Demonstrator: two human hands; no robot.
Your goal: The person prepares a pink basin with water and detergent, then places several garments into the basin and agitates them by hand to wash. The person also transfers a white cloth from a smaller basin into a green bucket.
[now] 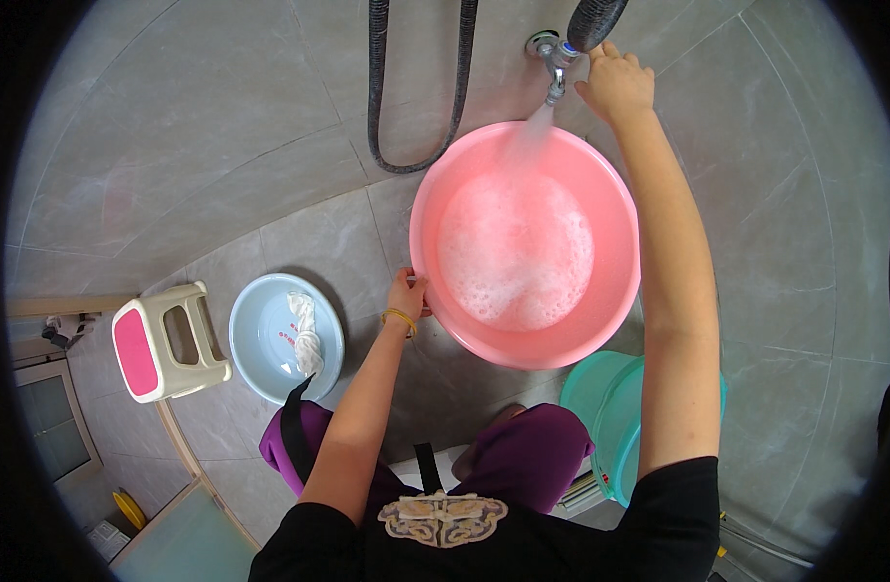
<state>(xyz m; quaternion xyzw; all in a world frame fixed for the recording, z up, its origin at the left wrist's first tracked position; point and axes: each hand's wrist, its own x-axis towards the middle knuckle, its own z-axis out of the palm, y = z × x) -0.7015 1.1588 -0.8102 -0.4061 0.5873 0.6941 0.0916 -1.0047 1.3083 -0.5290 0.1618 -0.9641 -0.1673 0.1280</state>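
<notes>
Water sprays from a chrome tap [556,81] on the wall into a large pink basin [612,211]. White suds [514,251] cover the water inside it. My left hand [409,295] grips the basin's left rim, thumb near the edge and fingers outside; a yellow bangle [400,319] circles that wrist. Beside the tap, my right hand [619,84] reaches up to the tap's handle end. A thick black handle or hose end [594,23] hides part of that spot, so the fingers' hold is unclear.
Left of me, a light blue basin [259,342] holds a twisted white cloth [307,335]. A white-and-pink plastic stool [143,356] stands further left. Green plastic tubs [598,385] sit right of my knees. A black hose [376,109] loops down the tiled wall.
</notes>
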